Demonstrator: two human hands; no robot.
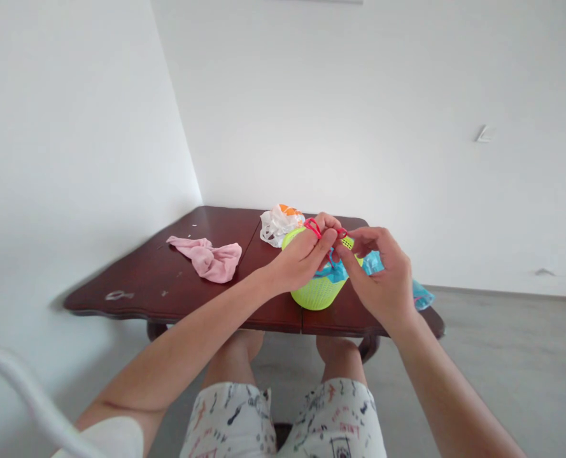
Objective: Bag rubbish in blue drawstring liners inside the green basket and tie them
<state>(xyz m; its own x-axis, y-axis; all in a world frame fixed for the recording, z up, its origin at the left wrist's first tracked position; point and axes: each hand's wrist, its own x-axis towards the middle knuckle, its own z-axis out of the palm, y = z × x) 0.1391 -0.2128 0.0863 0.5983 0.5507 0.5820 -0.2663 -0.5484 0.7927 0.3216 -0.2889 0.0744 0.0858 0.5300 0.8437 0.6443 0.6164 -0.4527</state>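
Observation:
Above the lime-green plastic basket (315, 298), my left hand (306, 251) is closed in a pinch on a red string (313, 227), a loop of which stands up over the fingers. My right hand (382, 270) meets it from the other side, thumb and fingertips pinched on the same string. Below the hands, blue plastic film (335, 272) lies over the basket's rim. Whether the string is joined to the film is hidden by my fingers. More crumpled blue plastic (423, 296) shows beyond my right hand.
A pink cloth (213, 259) lies crumpled on the left of the dark red-brown wooden table (139, 273). Behind the basket is a white plastic bag (277, 226) with orange print. A small ring-shaped object (119, 295) rests near the front left edge. White walls stand behind and to the left.

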